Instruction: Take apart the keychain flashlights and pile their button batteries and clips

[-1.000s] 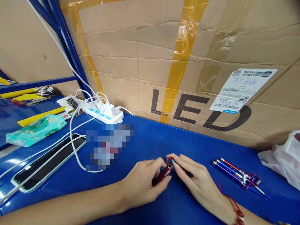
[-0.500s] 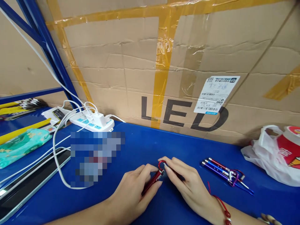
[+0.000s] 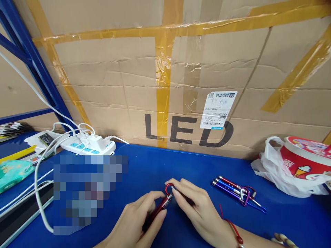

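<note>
My left hand (image 3: 138, 222) is closed round a small red keychain light (image 3: 159, 208) with a red clip ring (image 3: 169, 189) at its far end. The fingers of my right hand (image 3: 198, 212) pinch that ring end, thumb and forefinger pressed together on it. Both hands rest on the blue tabletop (image 3: 155, 168), low in the middle of the view. A red cord bracelet (image 3: 234, 229) is on my right wrist. To the right of my hands lies a small bunch of similar pen-like lights (image 3: 236, 193), red, blue and purple, with clips.
A big taped cardboard box (image 3: 181, 86) marked LED stands along the back. A white power strip (image 3: 89, 146) with cables is at the left, near a phone (image 3: 18, 213) and a green packet (image 3: 12, 170). A plastic bag with a red tub (image 3: 302, 160) sits at the right.
The view has swung up and to the right, so everything has slid left and the red tub has come into sight. My hands keep the same hold on the red light.
</note>
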`<control>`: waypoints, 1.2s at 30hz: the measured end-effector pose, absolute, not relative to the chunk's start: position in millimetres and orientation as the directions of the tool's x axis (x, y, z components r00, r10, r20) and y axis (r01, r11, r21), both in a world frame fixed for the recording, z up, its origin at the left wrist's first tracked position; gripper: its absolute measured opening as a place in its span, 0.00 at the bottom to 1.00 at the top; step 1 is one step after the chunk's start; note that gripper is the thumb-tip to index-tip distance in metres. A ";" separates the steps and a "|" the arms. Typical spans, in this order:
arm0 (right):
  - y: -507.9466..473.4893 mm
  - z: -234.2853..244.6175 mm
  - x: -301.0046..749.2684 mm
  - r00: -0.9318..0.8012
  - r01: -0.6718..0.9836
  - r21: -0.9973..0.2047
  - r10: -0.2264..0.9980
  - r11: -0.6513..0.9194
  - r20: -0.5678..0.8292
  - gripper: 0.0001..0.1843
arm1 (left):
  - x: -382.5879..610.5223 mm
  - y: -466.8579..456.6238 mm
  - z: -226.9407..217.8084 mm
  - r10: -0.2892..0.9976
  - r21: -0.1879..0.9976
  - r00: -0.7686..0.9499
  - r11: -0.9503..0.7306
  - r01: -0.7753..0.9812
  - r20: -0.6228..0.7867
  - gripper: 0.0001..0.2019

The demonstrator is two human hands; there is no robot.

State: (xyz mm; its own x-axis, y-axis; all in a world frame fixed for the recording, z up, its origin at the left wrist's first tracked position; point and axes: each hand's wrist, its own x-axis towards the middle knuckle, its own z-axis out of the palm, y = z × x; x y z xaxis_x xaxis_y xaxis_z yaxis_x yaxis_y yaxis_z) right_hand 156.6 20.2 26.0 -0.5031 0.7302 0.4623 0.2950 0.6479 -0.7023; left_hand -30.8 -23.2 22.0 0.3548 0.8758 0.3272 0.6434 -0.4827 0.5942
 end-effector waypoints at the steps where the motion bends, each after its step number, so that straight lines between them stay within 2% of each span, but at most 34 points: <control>1: 20.5 26.0 156.3 -0.489 0.293 -0.708 0.737 0.643 0.466 0.14 | -30.2 -24.1 23.1 0.878 0.596 0.334 -0.479 0.645 0.343 0.12; 7: 23.0 27.9 155.8 -0.418 0.315 -0.744 0.790 0.589 0.449 0.14 | -31.7 -23.7 22.0 0.826 0.521 0.309 -0.544 0.658 0.472 0.12; 10: 24.4 29.2 155.0 -0.415 0.346 -0.747 0.807 0.567 0.421 0.15 | -32.5 -20.9 19.0 0.868 0.529 0.280 -0.476 0.703 0.410 0.13; 16: 29.0 27.8 152.3 -0.447 0.409 -0.763 0.839 0.501 0.311 0.15 | -30.6 -18.9 21.6 0.953 0.637 0.193 -0.299 0.711 0.233 0.10; 19: 29.0 25.2 152.1 -0.445 0.449 -0.750 0.849 0.486 0.284 0.16 | -30.1 -19.4 25.1 0.916 0.622 0.337 -0.396 0.676 0.217 0.11; 23: 27.0 24.4 151.4 -0.439 0.522 -0.718 0.867 0.461 0.238 0.18 | -29.8 -20.8 28.6 0.788 0.494 0.571 -0.600 0.630 0.229 0.13; 27: 26.4 25.8 150.7 -0.432 0.530 -0.721 0.874 0.447 0.223 0.19 | -28.8 -23.9 31.0 0.739 0.427 0.646 -0.655 0.623 0.191 0.11; 30: 27.1 25.5 150.7 -0.415 0.452 -0.776 0.874 0.440 0.253 0.20 | -28.0 -25.7 31.2 0.779 0.445 0.587 -0.615 0.651 0.218 0.11; 34: 28.1 25.6 150.6 -0.409 0.297 -0.890 0.888 0.345 0.208 0.22 | -27.6 -25.4 31.6 0.911 0.563 0.341 -0.411 0.717 0.232 0.10; 36: 28.3 26.7 150.0 -0.408 0.237 -0.924 0.894 0.301 0.186 0.24 | -27.5 -24.9 32.3 0.945 0.586 0.252 -0.327 0.741 0.209 0.11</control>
